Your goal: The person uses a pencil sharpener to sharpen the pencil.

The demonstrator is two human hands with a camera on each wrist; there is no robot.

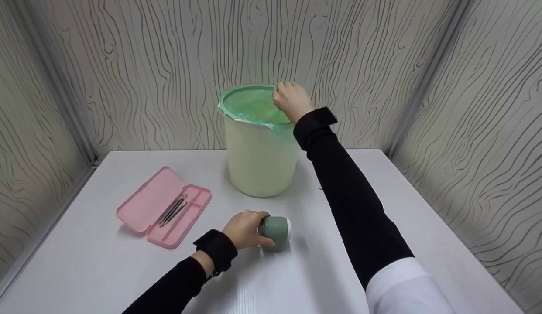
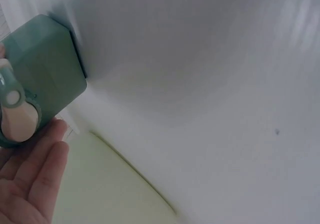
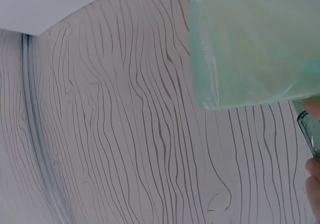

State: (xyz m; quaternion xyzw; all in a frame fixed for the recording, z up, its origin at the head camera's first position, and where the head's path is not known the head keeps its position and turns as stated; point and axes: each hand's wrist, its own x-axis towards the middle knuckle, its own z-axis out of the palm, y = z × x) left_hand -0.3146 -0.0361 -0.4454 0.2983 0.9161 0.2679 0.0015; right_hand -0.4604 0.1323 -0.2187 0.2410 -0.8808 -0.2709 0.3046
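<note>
My left hand (image 1: 244, 229) holds a green pencil sharpener (image 1: 275, 234) just above the white table, fingers and thumb around its sides. In the left wrist view the boxy green body and a round pale-faced crank end show. My right hand (image 1: 293, 101) is over the right part of the rim of a pale green bin (image 1: 258, 163). At the right edge of the right wrist view, its fingers pinch a small clear drawer (image 3: 311, 133) with a dark edge; most of it lies outside that view. A thin green bag (image 3: 250, 53) lines the bin and folds over its rim.
An open pink pencil case (image 1: 151, 198) lies on the left of the table (image 1: 101, 270), with several pencils (image 1: 173, 211) in it. The bin stands near the back edge. Wood-patterned panels (image 1: 157, 74) enclose the back and sides.
</note>
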